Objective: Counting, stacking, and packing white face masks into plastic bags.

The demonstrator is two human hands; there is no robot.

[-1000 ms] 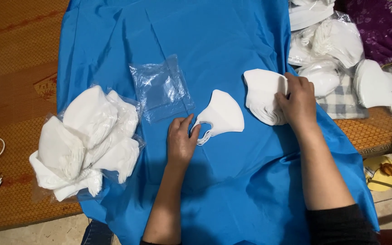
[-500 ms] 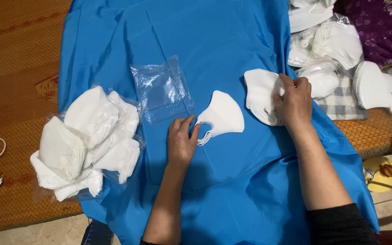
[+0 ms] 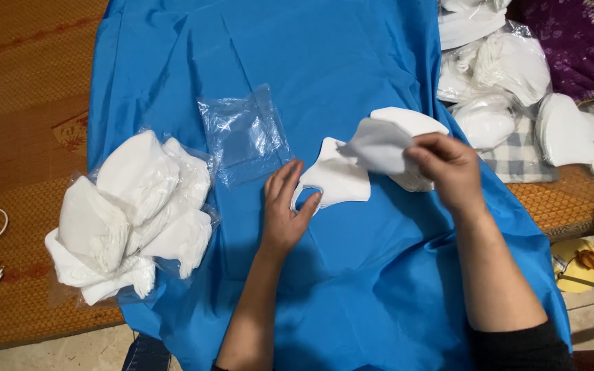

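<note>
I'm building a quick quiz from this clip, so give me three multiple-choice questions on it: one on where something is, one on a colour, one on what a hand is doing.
1. Where does the empty clear plastic bag lie?
A. on the blue cloth
B. on the woven mat
C. in the right hand

2. What colour is the cloth?
A. red
B. blue
C. green

3. What is the right hand doing?
A. resting flat
B. holding the white cable
C. holding a white face mask lifted

Answers: 1 A, it lies flat on the cloth above the left hand. 2 B, it is bright blue. 3 C, fingers pinch the raised mask.
</note>
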